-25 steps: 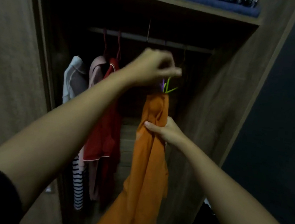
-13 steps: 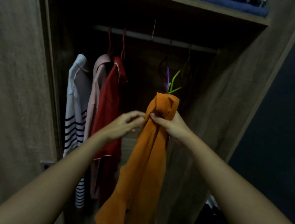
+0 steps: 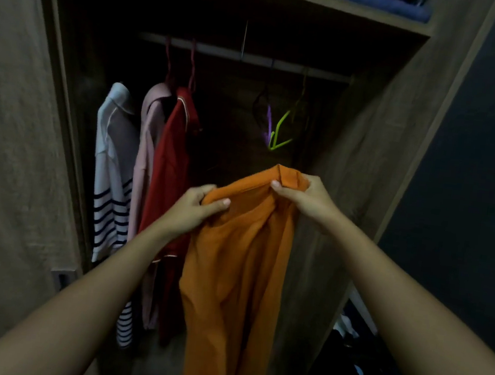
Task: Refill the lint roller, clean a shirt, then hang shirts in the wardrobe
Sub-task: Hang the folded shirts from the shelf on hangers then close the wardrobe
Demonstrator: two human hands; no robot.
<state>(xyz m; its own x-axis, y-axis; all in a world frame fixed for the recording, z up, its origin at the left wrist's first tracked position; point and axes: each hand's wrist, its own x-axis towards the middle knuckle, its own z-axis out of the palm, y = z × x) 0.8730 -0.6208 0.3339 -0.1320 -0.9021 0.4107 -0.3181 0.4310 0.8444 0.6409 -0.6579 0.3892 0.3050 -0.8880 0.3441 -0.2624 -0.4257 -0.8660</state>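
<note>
- Left grip (image 3: 194, 209) and right grip (image 3: 306, 198) each pinch the orange shirt (image 3: 237, 263) at its top; it hangs long-axis down.
- Green hanger (image 3: 280, 132) hangs above, nearer the right grip.

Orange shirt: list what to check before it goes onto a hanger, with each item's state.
1. Left hand grips the orange shirt at its top edge: ok.
2. Right hand pinches the other end of that top edge: ok.
3. Spare hanger available: ok, a green hanger hangs empty below the rail.
4. Hanger inside the orange shirt: not ok, none shows in it.
5. Free stretch of rail between the red shirt and the green hanger: ok.
6. Orange shirt free of lint: cannot tell, the picture is too dark.
</note>
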